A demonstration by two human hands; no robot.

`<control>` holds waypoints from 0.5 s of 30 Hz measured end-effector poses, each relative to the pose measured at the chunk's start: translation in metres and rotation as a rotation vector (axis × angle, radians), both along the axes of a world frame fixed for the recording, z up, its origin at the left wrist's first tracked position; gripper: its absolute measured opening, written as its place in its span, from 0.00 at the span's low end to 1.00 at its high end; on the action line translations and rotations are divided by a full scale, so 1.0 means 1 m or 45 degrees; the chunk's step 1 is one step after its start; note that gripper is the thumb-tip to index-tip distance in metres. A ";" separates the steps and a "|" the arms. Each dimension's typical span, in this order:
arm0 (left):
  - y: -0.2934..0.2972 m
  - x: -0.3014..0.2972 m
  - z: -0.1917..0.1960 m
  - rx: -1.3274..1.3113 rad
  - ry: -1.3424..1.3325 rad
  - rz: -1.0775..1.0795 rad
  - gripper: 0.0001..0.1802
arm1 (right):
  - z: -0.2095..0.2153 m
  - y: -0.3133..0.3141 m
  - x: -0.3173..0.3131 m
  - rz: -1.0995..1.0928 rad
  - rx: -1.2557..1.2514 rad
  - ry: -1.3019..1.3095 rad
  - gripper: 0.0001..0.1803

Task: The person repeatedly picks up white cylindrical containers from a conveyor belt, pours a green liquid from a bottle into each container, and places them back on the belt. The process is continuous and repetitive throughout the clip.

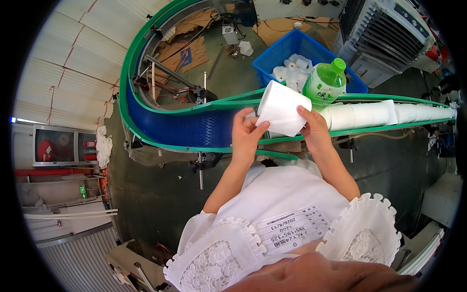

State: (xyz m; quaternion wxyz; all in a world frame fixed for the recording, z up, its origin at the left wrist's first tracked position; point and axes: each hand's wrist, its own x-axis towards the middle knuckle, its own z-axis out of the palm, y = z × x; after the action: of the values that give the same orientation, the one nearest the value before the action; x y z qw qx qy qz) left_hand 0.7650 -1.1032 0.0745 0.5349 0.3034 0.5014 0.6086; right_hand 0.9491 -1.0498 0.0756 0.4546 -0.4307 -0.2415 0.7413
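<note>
A white toilet paper roll [283, 104] is held up, tilted, over the conveyor in front of me, its loose end hanging at the front. My left hand [247, 130] grips it from the left side, thumb on the paper. On the opposite side my right hand [315, 127] pinches the paper's edge between thumb and fingers. Just behind my right hand stands a green bottle [327, 83] with a green cap. A row of white rolls [369, 115] lies end to end along the conveyor to the right.
The conveyor's blue belt [189, 127] curves away at left between green guide rails [124, 97]. Beyond it sits a blue crate [272, 54] with several loose rolls. A large grey air cooler [389, 34] stands at far right. Cardboard [194, 56] lies on the floor inside the curve.
</note>
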 end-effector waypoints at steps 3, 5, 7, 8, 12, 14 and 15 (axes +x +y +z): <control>-0.002 -0.001 -0.002 0.083 0.122 0.040 0.34 | -0.004 0.000 0.001 -0.016 -0.048 0.018 0.25; 0.000 -0.002 -0.008 0.135 0.220 0.075 0.33 | -0.003 -0.001 0.000 -0.006 -0.070 0.040 0.25; 0.002 -0.004 -0.012 0.102 0.270 0.072 0.29 | 0.003 -0.003 0.000 0.015 -0.082 0.066 0.25; 0.003 -0.006 -0.013 0.085 0.296 0.071 0.27 | 0.005 -0.003 0.001 0.031 -0.111 0.065 0.26; 0.004 -0.016 0.004 0.345 1.150 0.006 0.19 | 0.008 0.006 0.012 0.137 -0.227 0.024 0.27; 0.008 -0.028 0.005 0.653 1.299 -0.031 0.18 | 0.008 0.008 0.011 0.208 -0.223 0.005 0.27; 0.006 -0.030 0.004 0.505 1.187 -0.070 0.18 | 0.011 0.009 0.009 0.234 -0.186 -0.004 0.26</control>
State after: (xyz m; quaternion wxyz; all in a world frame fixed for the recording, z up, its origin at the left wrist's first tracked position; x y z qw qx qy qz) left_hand 0.7353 -1.0969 0.0787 0.2020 0.6517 0.5535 0.4776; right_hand 0.9585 -1.0407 0.0862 0.3519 -0.4398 -0.2259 0.7948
